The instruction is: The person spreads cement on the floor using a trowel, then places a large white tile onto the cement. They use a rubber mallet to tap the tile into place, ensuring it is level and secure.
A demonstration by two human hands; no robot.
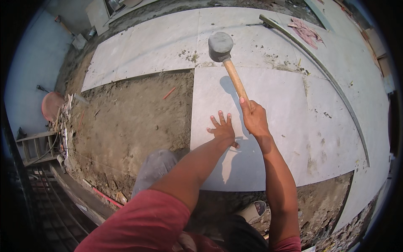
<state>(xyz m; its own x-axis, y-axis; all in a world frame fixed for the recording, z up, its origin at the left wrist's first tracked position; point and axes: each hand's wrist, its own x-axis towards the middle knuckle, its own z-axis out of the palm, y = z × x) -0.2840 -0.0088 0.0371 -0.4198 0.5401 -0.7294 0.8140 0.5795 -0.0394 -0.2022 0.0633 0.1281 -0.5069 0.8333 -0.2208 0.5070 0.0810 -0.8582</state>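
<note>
In my right hand (255, 119) is a rubber mallet (221, 45) with a grey-black head and a wooden handle. The fingers wrap round the lower handle, and the head is raised above the tiles, throwing a shadow below. My left hand (223, 132) lies with fingers spread on a large pale floor tile (277, 90), left of the mallet's handle. This tile borders bare sandy mortar (134, 109) on its left side. A second row of pale tiles (155, 46) runs along its far edge.
A long metal straightedge (323, 80) lies across the tiles at the right. Near its far end is a pink cloth (305, 32). A red stick (169, 93) rests on the mortar. At the left are a round reddish pan (53, 106) and a ladder-like frame (37, 147).
</note>
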